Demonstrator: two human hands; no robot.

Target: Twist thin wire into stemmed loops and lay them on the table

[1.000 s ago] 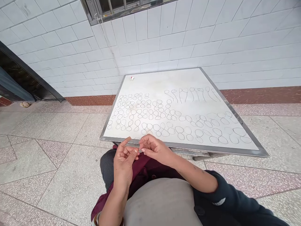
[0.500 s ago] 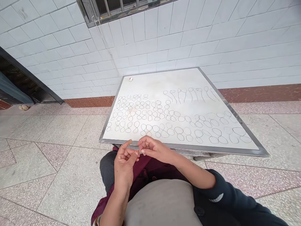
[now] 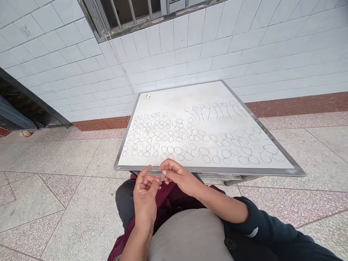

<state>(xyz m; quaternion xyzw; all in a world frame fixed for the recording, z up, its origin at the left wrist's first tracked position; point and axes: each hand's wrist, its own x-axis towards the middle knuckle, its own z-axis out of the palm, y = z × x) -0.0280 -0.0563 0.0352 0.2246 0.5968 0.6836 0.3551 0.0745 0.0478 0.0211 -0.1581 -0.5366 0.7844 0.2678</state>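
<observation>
My left hand (image 3: 146, 190) and my right hand (image 3: 178, 175) meet at their fingertips just off the near edge of a white table (image 3: 168, 96) with a grey metal rim. Each hand is closed in a pinch. A thin wire, hard to make out, seems to run between the fingers. On the tabletop lie rows of thin dark wire loops, many bent as figure eights (image 3: 206, 154). Toward the back right are several wire pieces (image 3: 206, 110) with a loop at one end and long loose tails.
A small white and red object (image 3: 148, 96) lies at the table's back left corner. Behind stands a white tiled wall (image 3: 163, 69) with a barred window (image 3: 136, 14). A dark doorway (image 3: 24, 105) is at the left, above a speckled tiled floor (image 3: 67, 156).
The view has tilted up a little, showing more of the window. My right fingertips have shifted slightly against the left ones; both hands stay pinched together.
</observation>
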